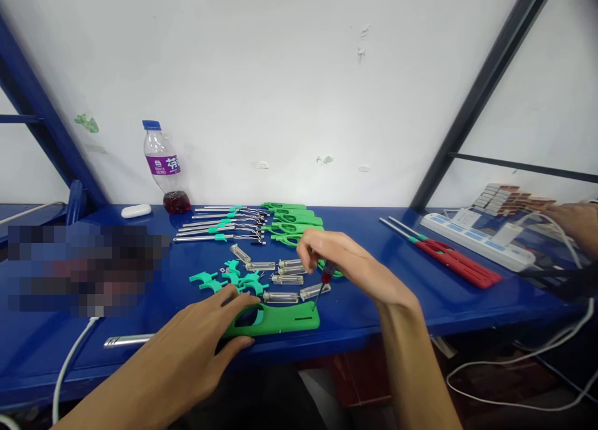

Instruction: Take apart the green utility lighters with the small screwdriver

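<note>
My left hand lies on the blue table, its fingers pressing down the left end of a green plastic lighter body near the front edge. A metal tube sticks out to the left from under that hand. My right hand hovers above the body's right end, fingers pinched on a small red-handled screwdriver whose tip points down at the green body. Just behind lie several clear gas tanks and small teal triggers.
Further back lie rows of metal tubes with wires and green shells. A plastic bottle and white case stand at the back left. Red lighters, a power strip and another person's hand are at right.
</note>
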{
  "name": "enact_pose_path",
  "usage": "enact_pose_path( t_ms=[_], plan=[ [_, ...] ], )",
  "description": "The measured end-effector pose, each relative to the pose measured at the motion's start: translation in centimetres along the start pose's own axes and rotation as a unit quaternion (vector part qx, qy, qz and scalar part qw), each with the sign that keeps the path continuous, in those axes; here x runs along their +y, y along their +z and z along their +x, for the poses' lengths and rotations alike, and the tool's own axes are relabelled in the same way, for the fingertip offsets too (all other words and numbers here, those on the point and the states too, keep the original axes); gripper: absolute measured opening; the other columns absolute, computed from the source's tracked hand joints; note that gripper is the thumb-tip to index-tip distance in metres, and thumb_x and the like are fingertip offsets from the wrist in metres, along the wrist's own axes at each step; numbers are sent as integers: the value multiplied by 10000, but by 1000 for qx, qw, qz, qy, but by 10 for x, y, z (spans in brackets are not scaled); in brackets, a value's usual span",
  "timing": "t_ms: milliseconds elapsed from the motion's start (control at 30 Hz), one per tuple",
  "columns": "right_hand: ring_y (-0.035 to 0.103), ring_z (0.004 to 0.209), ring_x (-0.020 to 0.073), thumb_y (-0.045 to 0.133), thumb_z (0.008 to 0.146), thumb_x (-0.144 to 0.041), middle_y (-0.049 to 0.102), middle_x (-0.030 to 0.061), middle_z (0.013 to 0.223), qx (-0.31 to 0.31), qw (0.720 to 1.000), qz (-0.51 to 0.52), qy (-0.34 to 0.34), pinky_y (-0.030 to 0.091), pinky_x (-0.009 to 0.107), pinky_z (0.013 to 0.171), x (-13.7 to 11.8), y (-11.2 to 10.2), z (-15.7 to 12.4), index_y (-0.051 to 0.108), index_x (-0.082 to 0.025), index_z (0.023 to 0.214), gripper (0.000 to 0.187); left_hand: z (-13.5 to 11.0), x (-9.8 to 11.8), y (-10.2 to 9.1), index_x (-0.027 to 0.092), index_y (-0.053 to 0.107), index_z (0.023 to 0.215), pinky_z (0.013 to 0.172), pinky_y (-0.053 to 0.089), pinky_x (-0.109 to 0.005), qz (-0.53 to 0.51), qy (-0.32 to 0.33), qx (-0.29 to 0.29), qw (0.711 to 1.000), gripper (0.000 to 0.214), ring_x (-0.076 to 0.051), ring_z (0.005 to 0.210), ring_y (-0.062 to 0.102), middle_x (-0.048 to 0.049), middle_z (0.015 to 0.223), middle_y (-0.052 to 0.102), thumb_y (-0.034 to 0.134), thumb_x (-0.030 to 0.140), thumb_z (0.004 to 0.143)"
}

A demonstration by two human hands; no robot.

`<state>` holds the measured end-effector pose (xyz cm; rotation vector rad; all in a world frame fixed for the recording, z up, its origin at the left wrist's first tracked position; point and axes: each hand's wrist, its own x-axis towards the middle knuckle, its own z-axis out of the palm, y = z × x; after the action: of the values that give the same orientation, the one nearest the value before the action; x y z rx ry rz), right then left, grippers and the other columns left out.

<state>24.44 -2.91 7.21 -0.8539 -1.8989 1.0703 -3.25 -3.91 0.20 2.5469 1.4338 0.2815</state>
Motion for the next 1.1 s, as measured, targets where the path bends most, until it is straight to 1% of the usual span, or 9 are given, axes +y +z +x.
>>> enact_pose_path(
  t_ms=[67,133,233,400,500,600,733,900,1100],
  plan=[
    [499,837,171,395,1099,-497,540,-5,891,55,993,-101,32,402,315,780,-9,-1,-10,539,-249,882,359,0,0,0,385,632,1406,1040,561,-526,-3,-2,6,1000,431,-360,1242,685,-59,1468,639,546,431,986],
    [490,815,181,357,1097,-558,522,-18,859,112,974,-177,86,380,323,752,-17,1,-17,476,-263,886,382,-1,-1,1,394,621,1415,1058,548,-530,-3,-4,4,1000,436,-358,1271,668,-54,1480,632,546,446,989],
    [485,739,174,358,1078,-626,500,-38,775,140,954,-231,130,356,315,689,-22,4,-21,461,-269,894,415,-1,0,0,396,612,1419,1081,528,-548,-3,-7,-4,1000,436,-359,1300,646,-44,1490,624,533,438,993],
    [441,561,112,605,999,-579,492,-80,692,92,980,-128,124,337,271,557,-16,-3,-18,510,-259,905,347,1,2,-2,387,585,1442,1079,522,-554,-10,-6,-27,1000,450,-379,1368,586,-45,1496,613,523,421,998],
    [498,534,95,703,960,-483,522,-88,630,52,990,-55,119,400,256,589,-15,-10,-18,491,-234,802,363,1,4,-4,380,587,1430,1088,507,-552,-14,-14,-30,999,436,-366,1335,610,-58,1503,599,545,384,996],
    [544,551,106,760,921,-433,558,-85,558,31,991,-12,132,448,251,634,-15,-13,-19,487,-228,753,381,-2,8,-10,373,596,1397,1062,518,-506,-32,-6,-32,999,410,-336,1295,629,-52,1470,613,574,323,991],
    [594,573,114,858,817,-401,623,-62,606,37,989,22,145,460,226,584,-11,-14,-16,515,-221,761,391,-6,15,-19,372,594,1371,986,533,-466,-63,4,-34,997,385,-324,1248,634,-38,1436,613,605,295,994],
    [642,626,130,909,737,-331,649,-34,687,58,990,17,126,502,216,581,-5,-13,-17,570,-215,738,358,-7,17,-26,365,619,1323,974,506,-448,-100,1,-39,994,376,-299,1176,641,-10,1313,657,691,283,964],
    [647,616,156,917,688,-317,660,-21,642,97,986,-44,132,520,213,570,0,-10,-20,675,-236,729,258,-8,15,-28,374,627,1327,962,500,-429,-128,-1,-40,991,410,-297,1161,644,-1,1279,662,749,329,938]
  ],
)
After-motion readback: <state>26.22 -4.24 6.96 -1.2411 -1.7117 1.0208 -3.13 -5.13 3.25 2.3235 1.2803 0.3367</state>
